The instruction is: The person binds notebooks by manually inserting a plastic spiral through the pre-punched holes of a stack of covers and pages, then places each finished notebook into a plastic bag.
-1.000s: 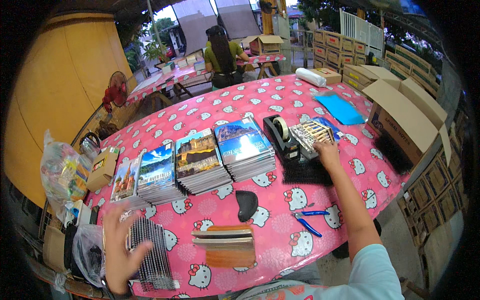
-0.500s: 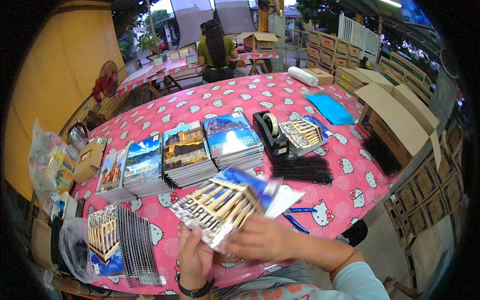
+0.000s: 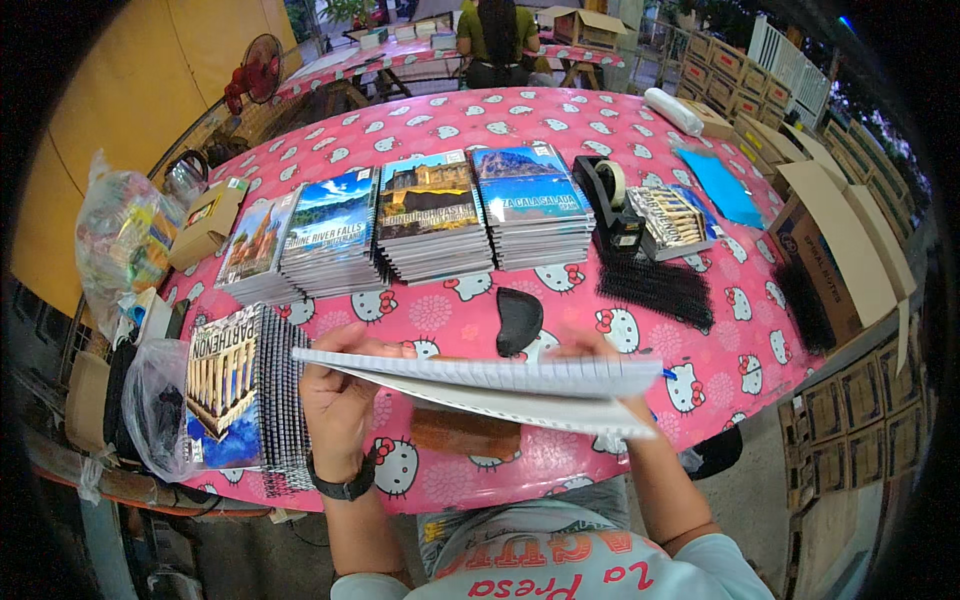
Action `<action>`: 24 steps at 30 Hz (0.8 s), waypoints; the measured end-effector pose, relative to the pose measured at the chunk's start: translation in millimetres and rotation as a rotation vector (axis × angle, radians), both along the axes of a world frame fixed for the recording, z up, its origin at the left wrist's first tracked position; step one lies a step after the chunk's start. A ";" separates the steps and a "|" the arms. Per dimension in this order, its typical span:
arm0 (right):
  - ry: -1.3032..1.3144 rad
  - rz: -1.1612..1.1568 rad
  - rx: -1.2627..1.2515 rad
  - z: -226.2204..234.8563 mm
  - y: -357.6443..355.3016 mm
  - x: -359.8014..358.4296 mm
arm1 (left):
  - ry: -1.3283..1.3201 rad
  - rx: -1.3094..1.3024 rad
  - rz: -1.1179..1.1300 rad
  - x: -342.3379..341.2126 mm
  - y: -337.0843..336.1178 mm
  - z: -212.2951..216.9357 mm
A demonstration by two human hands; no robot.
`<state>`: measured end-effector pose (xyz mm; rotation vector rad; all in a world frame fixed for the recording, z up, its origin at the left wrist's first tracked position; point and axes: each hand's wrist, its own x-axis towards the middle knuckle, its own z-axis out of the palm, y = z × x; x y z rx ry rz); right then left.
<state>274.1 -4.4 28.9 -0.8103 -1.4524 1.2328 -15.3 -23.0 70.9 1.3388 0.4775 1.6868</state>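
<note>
A notebook (image 3: pixel 490 380) of white lined pages is held nearly edge-on above the table, its sheets parted into two layers. My left hand (image 3: pixel 340 405) grips its left end, thumb and fingers closed on the pages. At the other end my right hand (image 3: pixel 585 345) is smeared by motion and partly hidden behind the paper. Beneath the pages lies a brown block (image 3: pixel 465 430). Just beyond them is a black half-round object (image 3: pixel 519 322). Beside my left hand stands a row of coil-bound notebooks (image 3: pixel 225 385) with a columned temple on the cover.
Stacks of picture-cover notebooks (image 3: pixel 430 205) line the far side. A tape dispenser (image 3: pixel 610 210), black plastic coils (image 3: pixel 655 295), a temple-cover notebook pile (image 3: pixel 672 222) and a blue sheet (image 3: pixel 720 187) lie to the right. An open carton (image 3: pixel 830 250) stands at the right edge. A person (image 3: pixel 497 40) sits beyond.
The notebook has turned from showing its temple cover to nearly edge-on and opened between the sheets. My hands have moved apart. The view has shifted, uncovering the brown block and black half-round object.
</note>
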 end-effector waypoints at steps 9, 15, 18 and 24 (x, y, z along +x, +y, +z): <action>-0.285 -0.007 0.122 7.2 -11.8 -2.3 | 0.222 -0.149 0.111 -4.3 -1.4 22.9; -0.328 0.046 -0.039 -5.7 -5.3 0.3 | 0.347 -0.260 0.214 -6.4 1.8 10.6; -0.248 -0.005 0.057 -0.1 -5.1 -1.6 | 0.379 -0.275 0.262 -11.8 5.2 -3.8; 0.181 -0.004 0.102 3.0 -14.0 -44.8 | 0.056 -0.126 0.347 13.1 6.9 -27.8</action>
